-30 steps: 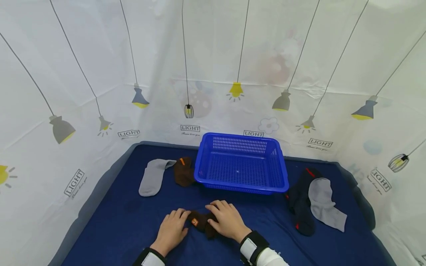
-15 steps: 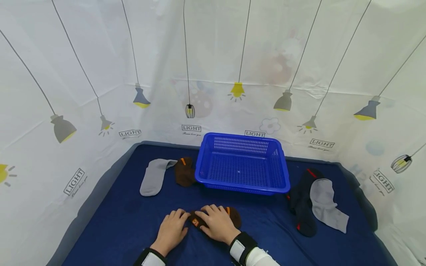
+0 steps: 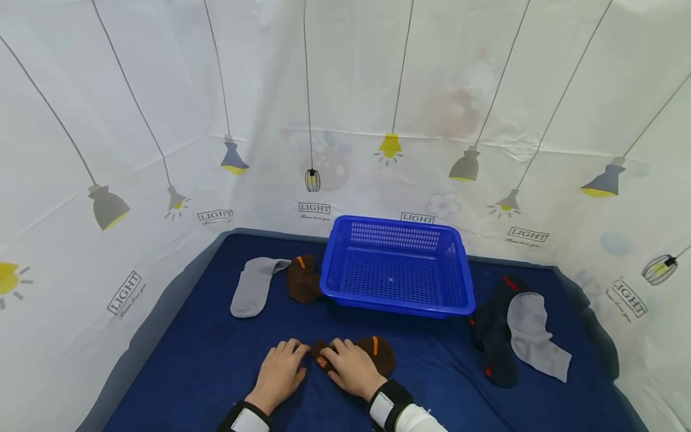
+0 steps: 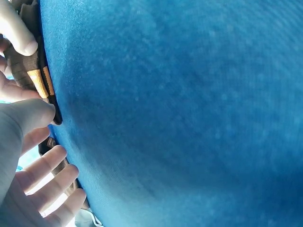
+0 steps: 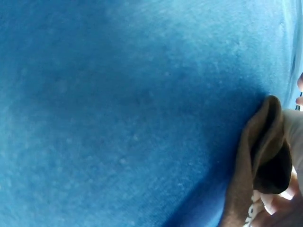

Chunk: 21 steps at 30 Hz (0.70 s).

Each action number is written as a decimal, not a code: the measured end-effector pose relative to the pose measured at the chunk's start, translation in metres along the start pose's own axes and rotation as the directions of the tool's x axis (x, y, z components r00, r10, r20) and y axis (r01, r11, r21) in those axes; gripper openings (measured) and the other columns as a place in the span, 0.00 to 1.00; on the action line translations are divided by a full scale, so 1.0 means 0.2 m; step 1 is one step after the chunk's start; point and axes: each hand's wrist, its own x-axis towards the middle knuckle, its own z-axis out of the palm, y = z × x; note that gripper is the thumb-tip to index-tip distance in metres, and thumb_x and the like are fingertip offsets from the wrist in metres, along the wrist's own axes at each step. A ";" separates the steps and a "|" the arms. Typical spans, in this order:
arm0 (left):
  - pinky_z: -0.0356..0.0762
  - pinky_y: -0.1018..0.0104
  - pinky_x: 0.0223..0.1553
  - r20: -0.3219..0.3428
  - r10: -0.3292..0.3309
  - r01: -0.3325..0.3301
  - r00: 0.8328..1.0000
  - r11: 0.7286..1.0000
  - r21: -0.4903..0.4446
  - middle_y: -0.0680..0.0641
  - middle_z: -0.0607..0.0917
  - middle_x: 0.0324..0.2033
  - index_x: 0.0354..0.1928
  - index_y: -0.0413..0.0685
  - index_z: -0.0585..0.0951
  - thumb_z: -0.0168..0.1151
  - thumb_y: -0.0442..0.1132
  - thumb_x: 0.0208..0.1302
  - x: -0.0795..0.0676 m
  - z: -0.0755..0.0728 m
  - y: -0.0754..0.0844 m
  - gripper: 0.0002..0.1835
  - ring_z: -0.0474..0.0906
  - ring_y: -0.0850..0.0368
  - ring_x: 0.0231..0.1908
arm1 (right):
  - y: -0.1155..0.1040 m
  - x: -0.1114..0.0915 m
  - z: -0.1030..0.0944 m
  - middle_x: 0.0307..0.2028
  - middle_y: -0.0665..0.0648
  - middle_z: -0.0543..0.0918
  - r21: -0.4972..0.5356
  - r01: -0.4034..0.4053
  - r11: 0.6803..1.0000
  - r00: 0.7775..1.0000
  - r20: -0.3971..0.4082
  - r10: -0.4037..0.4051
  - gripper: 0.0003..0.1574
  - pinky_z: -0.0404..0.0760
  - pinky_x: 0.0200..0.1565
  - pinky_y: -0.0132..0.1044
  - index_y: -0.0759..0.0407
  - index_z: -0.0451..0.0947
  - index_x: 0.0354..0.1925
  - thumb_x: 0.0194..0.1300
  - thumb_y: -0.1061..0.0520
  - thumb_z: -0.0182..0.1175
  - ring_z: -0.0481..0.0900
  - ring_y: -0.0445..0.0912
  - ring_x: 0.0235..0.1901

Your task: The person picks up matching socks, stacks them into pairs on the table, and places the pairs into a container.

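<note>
A brown sock (image 3: 384,356) with orange marks lies on the dark blue cloth in front of the basket. My right hand (image 3: 353,369) grips its left part, thumb on the near side and fingers on the far side. The sock's toe end shows to the right of that hand. In the right wrist view, an edge of the brown sock (image 5: 241,184) gapes beside the fingers. My left hand (image 3: 278,373) rests on the cloth to the left, fingers spread, its index fingertip at the sock's left end. Its thumb appears apart from the sock in the head view.
A blue plastic basket (image 3: 396,305) stands at the back. To its left lie a grey sock (image 3: 252,289) and another brown sock (image 3: 303,285). Right of it are dark socks with red marks (image 3: 496,348) and a grey sock (image 3: 531,330). White printed sheeting (image 3: 259,180) surrounds the table.
The brown sock has been spread out to the right, showing its orange-striped toe end. My right hand has moved left along it. The left hand stays almost still.
</note>
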 end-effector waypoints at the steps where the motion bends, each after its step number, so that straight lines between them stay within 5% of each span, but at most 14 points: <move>1: 0.71 0.57 0.36 -0.010 0.004 -0.004 1.000 1.000 0.001 0.50 0.78 0.39 0.44 0.53 0.80 0.72 0.43 0.44 0.00 0.00 0.00 0.21 0.74 0.53 0.38 | 0.00 0.00 0.00 0.35 0.50 0.73 -0.004 -0.005 1.000 1.000 -0.001 0.005 0.23 0.73 0.26 0.30 0.48 0.75 0.47 0.53 0.46 0.65 0.72 0.41 0.28; 8: 0.71 0.58 0.34 -0.049 0.018 -0.018 0.999 1.000 0.013 0.51 0.78 0.37 0.40 0.53 0.80 0.72 0.42 0.42 0.01 0.00 -0.01 0.19 0.73 0.54 0.35 | -0.01 0.01 -0.03 0.30 0.50 0.70 -0.011 -0.041 0.999 0.999 -0.008 0.041 0.16 0.70 0.21 0.29 0.51 0.71 0.38 0.53 0.50 0.66 0.72 0.42 0.25; 21: 0.70 0.59 0.33 -0.019 0.020 -0.019 1.000 0.999 0.034 0.51 0.78 0.36 0.39 0.53 0.81 0.72 0.42 0.42 0.01 -0.02 -0.02 0.18 0.73 0.54 0.34 | 0.00 0.08 -0.13 0.29 0.50 0.67 0.022 -0.040 0.999 0.995 -0.093 0.042 0.14 0.69 0.20 0.29 0.52 0.69 0.39 0.58 0.53 0.62 0.71 0.42 0.24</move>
